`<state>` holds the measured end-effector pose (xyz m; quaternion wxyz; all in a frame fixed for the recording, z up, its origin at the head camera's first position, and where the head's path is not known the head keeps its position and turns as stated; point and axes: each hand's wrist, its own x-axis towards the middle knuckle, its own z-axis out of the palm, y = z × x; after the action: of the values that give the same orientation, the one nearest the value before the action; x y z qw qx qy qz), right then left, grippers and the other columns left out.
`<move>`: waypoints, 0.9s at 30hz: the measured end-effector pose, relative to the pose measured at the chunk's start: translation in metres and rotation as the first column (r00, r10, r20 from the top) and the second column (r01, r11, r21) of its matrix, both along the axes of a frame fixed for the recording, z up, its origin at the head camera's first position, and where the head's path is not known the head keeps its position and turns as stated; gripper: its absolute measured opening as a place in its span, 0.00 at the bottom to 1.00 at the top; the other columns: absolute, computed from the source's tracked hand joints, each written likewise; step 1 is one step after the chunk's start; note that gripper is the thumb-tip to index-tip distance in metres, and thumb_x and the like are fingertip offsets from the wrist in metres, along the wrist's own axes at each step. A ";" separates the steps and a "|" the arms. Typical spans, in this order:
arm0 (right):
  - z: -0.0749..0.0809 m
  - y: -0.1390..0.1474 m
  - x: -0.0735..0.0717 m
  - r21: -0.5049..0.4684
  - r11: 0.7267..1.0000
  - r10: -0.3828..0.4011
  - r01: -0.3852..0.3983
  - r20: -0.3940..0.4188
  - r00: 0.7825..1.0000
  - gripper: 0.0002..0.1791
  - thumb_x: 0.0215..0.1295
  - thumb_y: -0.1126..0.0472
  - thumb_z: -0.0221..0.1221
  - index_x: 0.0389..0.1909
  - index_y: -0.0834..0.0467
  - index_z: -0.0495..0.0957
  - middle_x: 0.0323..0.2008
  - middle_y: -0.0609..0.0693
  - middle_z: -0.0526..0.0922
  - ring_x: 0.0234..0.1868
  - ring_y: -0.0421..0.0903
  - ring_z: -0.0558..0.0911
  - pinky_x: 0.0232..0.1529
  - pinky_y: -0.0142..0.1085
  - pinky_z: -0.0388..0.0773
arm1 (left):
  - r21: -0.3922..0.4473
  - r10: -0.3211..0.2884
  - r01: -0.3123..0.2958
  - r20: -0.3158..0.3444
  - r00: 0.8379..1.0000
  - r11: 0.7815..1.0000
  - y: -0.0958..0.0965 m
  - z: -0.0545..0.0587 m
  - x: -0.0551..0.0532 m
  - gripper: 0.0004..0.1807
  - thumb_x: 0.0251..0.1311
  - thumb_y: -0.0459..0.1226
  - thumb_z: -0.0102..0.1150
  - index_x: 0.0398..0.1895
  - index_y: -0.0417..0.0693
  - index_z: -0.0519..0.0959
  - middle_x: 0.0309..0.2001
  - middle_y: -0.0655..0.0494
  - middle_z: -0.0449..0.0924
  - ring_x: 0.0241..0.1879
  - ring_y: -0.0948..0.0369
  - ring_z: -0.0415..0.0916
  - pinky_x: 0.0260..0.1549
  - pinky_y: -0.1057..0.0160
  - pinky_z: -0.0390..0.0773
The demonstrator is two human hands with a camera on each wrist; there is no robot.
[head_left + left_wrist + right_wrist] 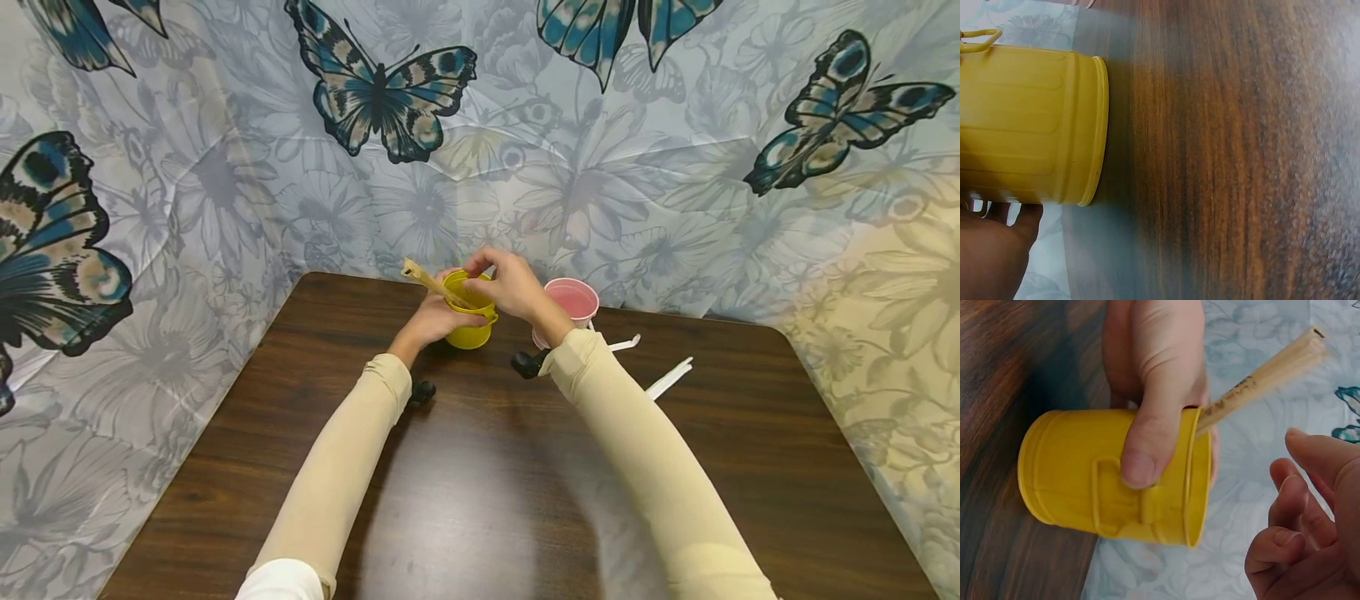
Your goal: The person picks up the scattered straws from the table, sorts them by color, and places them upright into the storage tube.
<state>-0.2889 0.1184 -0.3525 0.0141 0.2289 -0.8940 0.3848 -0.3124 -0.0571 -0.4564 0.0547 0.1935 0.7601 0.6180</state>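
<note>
A small yellow bucket with side handles stands upright toward the back of the table. My left hand grips its side, with the thumb pressed along the wall near a handle in the right wrist view. Leaning out over the rim is a slim tan stick-like bundle with dark print; its lower end is inside the bucket. My right hand hovers at the bucket's mouth with loosely bent fingers, and nothing shows in it in the right wrist view. The left wrist view has the yellow bucket's base at the tabletop.
Just right of the yellow bucket is a pink bucket, partly behind my right wrist. White slender pieces lie on the dark wooden table by my right forearm, and another white piece lies near the pink bucket. A butterfly-print cloth hangs behind.
</note>
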 end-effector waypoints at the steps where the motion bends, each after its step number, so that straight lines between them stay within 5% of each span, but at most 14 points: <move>1: 0.001 0.002 0.002 0.009 1.000 0.000 0.000 -0.004 1.000 0.13 0.68 0.59 0.65 0.49 0.61 0.81 0.48 0.55 0.86 0.35 0.52 0.77 0.38 0.35 0.74 | 0.009 -0.003 0.003 0.002 1.000 1.000 0.000 0.000 0.000 0.50 0.49 0.35 0.80 0.73 0.49 0.60 0.69 0.47 0.69 0.64 0.50 0.74 0.70 0.51 0.70; 7: 0.007 0.024 0.017 0.047 0.999 0.007 -0.005 -0.036 0.999 0.12 0.67 0.61 0.66 0.47 0.61 0.82 0.44 0.55 0.87 0.33 0.51 0.77 0.36 0.34 0.72 | -0.039 0.062 -0.060 0.051 0.997 0.997 0.001 0.000 0.003 0.61 0.48 0.40 0.81 0.80 0.47 0.48 0.69 0.46 0.69 0.66 0.50 0.71 0.73 0.49 0.67; 12: 0.012 0.054 0.034 0.084 0.996 -0.001 0.003 -0.030 1.000 0.10 0.66 0.60 0.67 0.45 0.57 0.82 0.42 0.52 0.87 0.29 0.50 0.77 0.32 0.34 0.73 | -0.079 0.132 -0.128 0.056 0.990 0.989 -0.003 0.001 0.010 0.67 0.47 0.43 0.82 0.82 0.47 0.42 0.77 0.43 0.53 0.74 0.47 0.60 0.77 0.46 0.60; 16: 0.013 0.081 0.047 0.117 0.993 -0.030 0.032 -0.015 0.999 0.10 0.67 0.58 0.66 0.46 0.55 0.82 0.39 0.51 0.87 0.29 0.48 0.79 0.30 0.34 0.74 | -0.102 0.222 -0.215 0.065 0.973 0.971 -0.009 0.002 0.023 0.65 0.46 0.46 0.82 0.81 0.48 0.46 0.78 0.42 0.44 0.76 0.46 0.56 0.76 0.43 0.61; 27: -0.008 0.161 0.072 0.161 0.973 -0.164 0.164 -0.015 0.986 0.10 0.66 0.60 0.66 0.45 0.60 0.82 0.39 0.57 0.89 0.31 0.40 0.82 0.31 0.28 0.76 | -0.144 0.390 -0.374 0.106 0.915 0.916 -0.014 0.010 0.067 0.58 0.46 0.48 0.82 0.74 0.43 0.52 0.70 0.42 0.54 0.72 0.46 0.55 0.73 0.46 0.64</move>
<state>-0.2164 0.2792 -0.3608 0.0282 0.1550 -0.9381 0.3084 -0.2450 -0.0708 -0.4468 -0.0052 -0.0042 0.8138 0.5812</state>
